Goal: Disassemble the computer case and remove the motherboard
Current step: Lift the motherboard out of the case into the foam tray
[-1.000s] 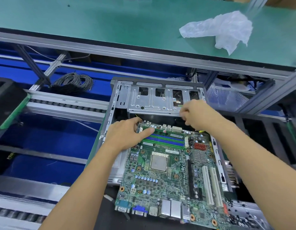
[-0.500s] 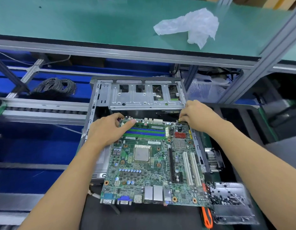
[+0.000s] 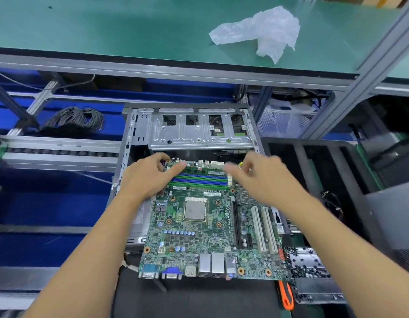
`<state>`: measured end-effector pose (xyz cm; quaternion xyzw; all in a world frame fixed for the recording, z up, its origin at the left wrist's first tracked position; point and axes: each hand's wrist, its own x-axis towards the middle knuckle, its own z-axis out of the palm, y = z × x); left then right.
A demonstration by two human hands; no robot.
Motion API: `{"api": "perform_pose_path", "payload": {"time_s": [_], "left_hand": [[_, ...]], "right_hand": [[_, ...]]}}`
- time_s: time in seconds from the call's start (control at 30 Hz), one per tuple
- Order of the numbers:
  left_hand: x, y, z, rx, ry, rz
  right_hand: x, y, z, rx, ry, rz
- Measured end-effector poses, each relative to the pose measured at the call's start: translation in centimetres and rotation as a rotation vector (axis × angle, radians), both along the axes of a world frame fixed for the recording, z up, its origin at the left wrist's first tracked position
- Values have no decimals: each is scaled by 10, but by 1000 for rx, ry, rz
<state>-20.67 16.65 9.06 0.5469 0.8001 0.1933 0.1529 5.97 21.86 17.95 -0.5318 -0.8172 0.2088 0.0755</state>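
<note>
Gripping motherboard (image 3: pixel 199 226) far-left corner, left hand (image 3: pixel 148 177), right hand (image 3: pixel 263 180) blurred, grip unclear, board print unreadable

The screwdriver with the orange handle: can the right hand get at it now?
Probably yes. The screwdriver lies uncovered near the motherboard, and the right hand holds nothing I can see.

Motherboard (image 3: pixel 199 223): small white sticker and silkscreen print (too blurred to read).
</note>
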Motion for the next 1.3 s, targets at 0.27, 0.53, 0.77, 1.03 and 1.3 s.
{"api": "perform_pose_path", "payload": {"time_s": [0.27, 0.53, 0.77, 1.03, 1.3], "left_hand": [[0, 8, 8, -121, -196, 42], [-9, 13, 40, -31, -356, 85], [-28, -28, 66, 126, -319, 120], [-24, -78, 40, 13, -855, 386], [-2, -93, 56, -288, -594, 226]], "right_hand": [[-7, -139, -7, 99, -259, 266], [-13, -168, -6, 205, -192, 73], [3, -191, -15, 274, -87, -11], [50, -138, -25, 207, -54, 145], [80, -51, -15, 163, -108, 303]]}}
